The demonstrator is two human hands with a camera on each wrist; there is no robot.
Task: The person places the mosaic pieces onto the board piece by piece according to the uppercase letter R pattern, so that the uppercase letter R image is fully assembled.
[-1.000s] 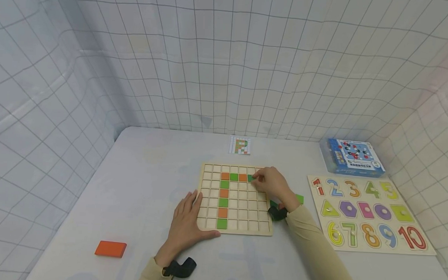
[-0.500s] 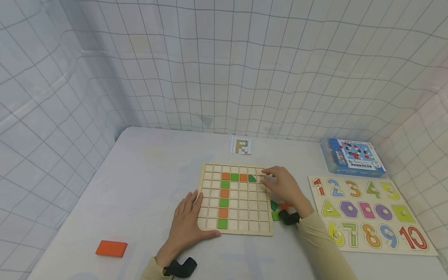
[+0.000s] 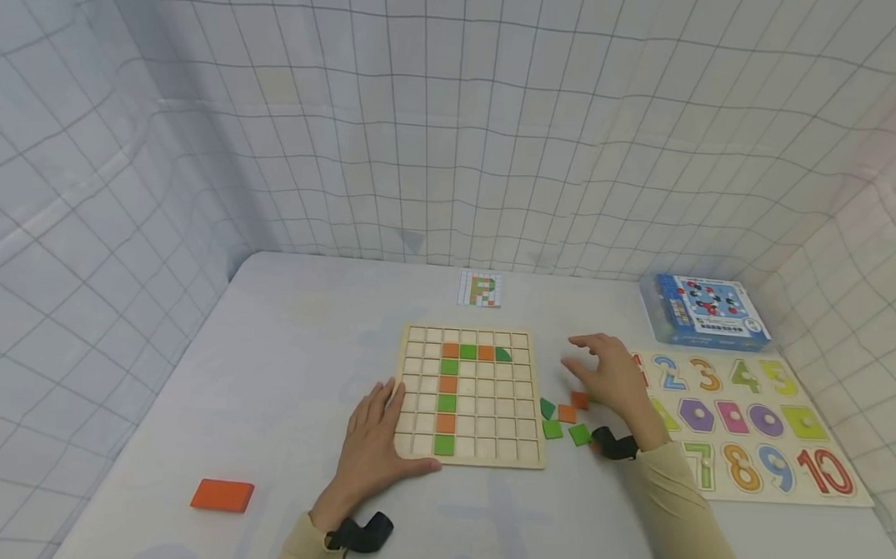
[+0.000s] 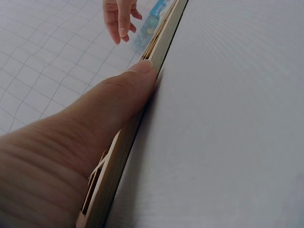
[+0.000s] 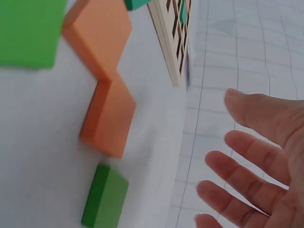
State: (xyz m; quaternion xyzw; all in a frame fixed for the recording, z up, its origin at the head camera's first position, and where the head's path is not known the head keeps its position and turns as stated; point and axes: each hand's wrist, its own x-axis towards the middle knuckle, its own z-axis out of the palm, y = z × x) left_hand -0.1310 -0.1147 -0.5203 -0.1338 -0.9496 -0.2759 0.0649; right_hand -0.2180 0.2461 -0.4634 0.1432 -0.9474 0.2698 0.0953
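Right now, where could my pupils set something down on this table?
Widest: the table left of the board and left hand, beyond the orange block. Also bare: between the pattern card and blue box, and in front of the board, left of the right sleeve. Crowded: right of the board, with loose tiles, the right hand and the number puzzle.

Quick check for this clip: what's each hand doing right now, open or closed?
Left hand: open, touching the grid board at its edge.
Right hand: open, holding nothing.
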